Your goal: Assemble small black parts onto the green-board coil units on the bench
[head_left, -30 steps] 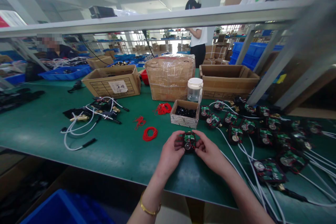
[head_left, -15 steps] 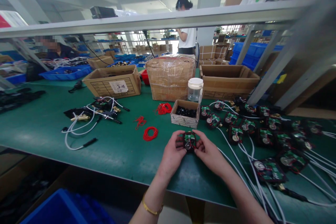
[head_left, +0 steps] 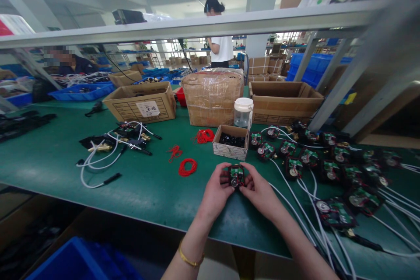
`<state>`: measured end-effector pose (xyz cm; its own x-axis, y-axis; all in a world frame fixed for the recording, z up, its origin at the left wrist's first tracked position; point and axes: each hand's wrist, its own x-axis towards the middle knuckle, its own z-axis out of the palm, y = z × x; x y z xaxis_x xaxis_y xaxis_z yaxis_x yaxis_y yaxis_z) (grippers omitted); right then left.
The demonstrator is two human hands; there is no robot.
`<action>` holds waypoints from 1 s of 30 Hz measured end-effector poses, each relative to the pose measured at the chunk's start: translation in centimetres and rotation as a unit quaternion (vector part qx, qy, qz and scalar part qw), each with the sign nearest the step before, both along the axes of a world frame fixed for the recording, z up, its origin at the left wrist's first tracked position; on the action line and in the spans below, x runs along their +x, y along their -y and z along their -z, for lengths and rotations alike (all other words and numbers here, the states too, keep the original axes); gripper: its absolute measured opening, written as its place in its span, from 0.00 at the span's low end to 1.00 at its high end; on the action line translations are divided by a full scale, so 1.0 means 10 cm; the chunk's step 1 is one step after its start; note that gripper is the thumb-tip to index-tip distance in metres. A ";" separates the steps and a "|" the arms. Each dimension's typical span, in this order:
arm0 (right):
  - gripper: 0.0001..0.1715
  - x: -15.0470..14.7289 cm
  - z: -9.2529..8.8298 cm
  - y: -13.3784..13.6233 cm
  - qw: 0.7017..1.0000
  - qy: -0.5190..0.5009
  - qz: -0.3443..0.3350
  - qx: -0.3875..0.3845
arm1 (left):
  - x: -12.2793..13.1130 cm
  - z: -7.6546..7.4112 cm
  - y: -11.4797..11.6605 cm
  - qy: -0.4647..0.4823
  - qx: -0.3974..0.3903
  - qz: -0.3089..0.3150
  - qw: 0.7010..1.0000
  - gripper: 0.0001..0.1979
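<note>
Between my two hands, a small black-cased device with a green circuit board point(head_left: 236, 176) is held just above the table's front part. My left hand point(head_left: 217, 190) grips its left side with thumb and fingers. On its right side my right hand point(head_left: 257, 188) closes in the same way. A round metallic part and thin red wires show on the board's face. Straight behind the device sits an open small carton point(head_left: 230, 152) of black parts. Red wire coils point(head_left: 187, 167) lie on the table to the left of my hands.
Several similar circuit-board units point(head_left: 331, 169) with white cables cover the table's right side. More cabled units point(head_left: 131, 133) lie at the left. Cardboard boxes point(head_left: 213, 100) and a white-lidded jar point(head_left: 243, 111) stand behind. A shelf rail point(head_left: 183, 28) crosses above; a person point(head_left: 221, 48) stands beyond.
Both hands keep the device in nearly the same place and pose. The person in the background has shifted to the left.
</note>
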<state>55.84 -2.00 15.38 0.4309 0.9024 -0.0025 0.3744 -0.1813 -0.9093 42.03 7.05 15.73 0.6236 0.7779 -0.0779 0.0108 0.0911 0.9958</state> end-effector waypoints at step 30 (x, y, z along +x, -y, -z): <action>0.13 0.21 -0.11 -0.32 0.993 0.068 0.061 0.068 | 0.09 -0.11 -0.35 -0.078 0.160 -0.021 0.984 0.08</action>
